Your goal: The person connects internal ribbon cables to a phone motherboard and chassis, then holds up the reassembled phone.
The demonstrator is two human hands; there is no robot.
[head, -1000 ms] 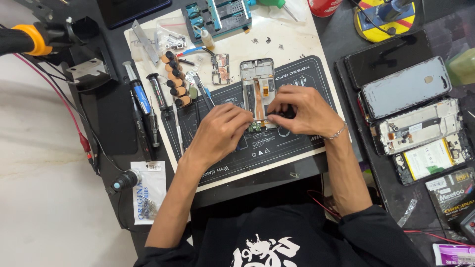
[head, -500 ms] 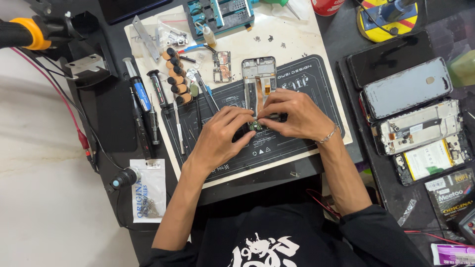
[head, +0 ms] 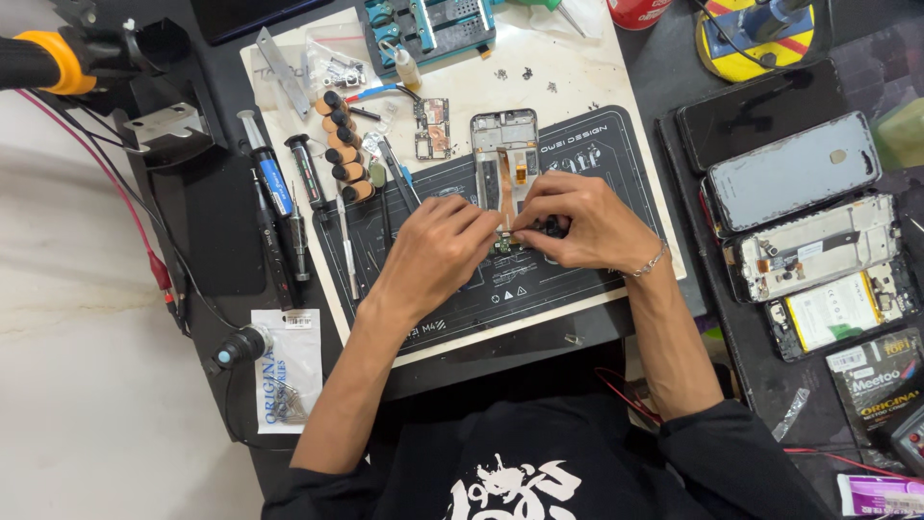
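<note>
Black mat (head: 577, 279) | left hand (head: 438, 252), right hand (head: 587, 223) still meeting at phone frame (head: 507, 164)

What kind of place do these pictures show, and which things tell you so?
Most likely a phone repair bench. An opened phone frame lies on a dark work mat, the left hand and right hand meet at its lower end, and more dismantled phones lie to the right.

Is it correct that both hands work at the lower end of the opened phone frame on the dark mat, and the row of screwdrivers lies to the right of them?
Not quite. In the head view the screwdrivers lie to the person's left of the hands. Left hand and right hand do meet at the phone frame's lower end on the dark mat.
</note>
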